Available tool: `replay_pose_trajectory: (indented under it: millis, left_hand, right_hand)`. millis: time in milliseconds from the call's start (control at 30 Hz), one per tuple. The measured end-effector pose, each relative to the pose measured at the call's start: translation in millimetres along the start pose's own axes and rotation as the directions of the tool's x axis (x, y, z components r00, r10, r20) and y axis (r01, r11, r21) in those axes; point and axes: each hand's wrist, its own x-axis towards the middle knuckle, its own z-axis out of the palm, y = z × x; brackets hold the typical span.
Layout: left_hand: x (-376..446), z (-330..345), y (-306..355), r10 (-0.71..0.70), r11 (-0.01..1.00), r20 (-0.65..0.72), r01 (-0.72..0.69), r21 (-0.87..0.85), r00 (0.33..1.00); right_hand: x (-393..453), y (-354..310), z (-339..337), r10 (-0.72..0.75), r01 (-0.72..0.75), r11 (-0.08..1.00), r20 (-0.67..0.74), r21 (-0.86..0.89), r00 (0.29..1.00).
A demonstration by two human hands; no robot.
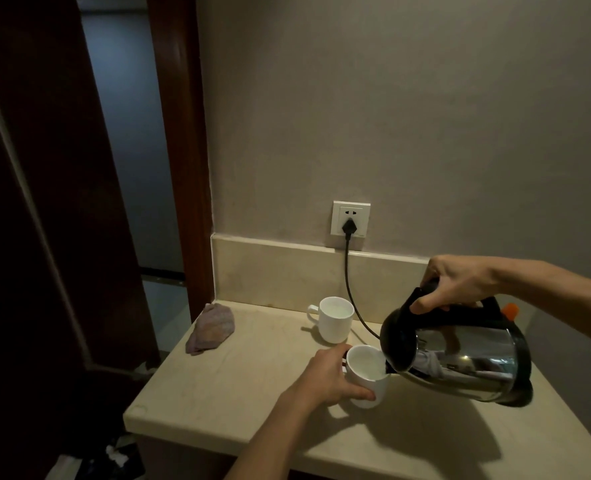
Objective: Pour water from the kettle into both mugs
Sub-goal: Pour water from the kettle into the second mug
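The right hand (460, 285) grips the handle of the steel kettle (460, 358), tipped so its spout hangs over the near mug (366, 375); the left hand (335, 379) wraps that mug, steadying it on the counter (218, 393); the far mug (335, 318) stands near the wall; best to tilt slowly, keep the spout just inside the rim, and hold the mug still

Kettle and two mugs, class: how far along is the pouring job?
Apparently done: the far mug stands alone and seems to hold water. In hand: the right hand tips the kettle over the near mug, steadied by the left hand. Left: finish filling it.
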Motion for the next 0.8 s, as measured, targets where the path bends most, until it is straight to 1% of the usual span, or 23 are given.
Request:
replay_pose_trajectory:
  millis: [200, 800]
  left_hand:
    - [-1, -1, 1, 0.010, 1.000, -0.005, -0.010, 0.010, 1.000]
    - [-1, -1, 1, 0.010, 1.000, 0.000, -0.010, 0.006, 1.000]
  right_hand:
    - [1, -1, -1, -0.001, 0.001, 1.000, 0.006, 0.025, 1.000]
    - [-2, -21, -4, 0.021, -0.019, 0.999, 0.049, -0.046, 0.999]
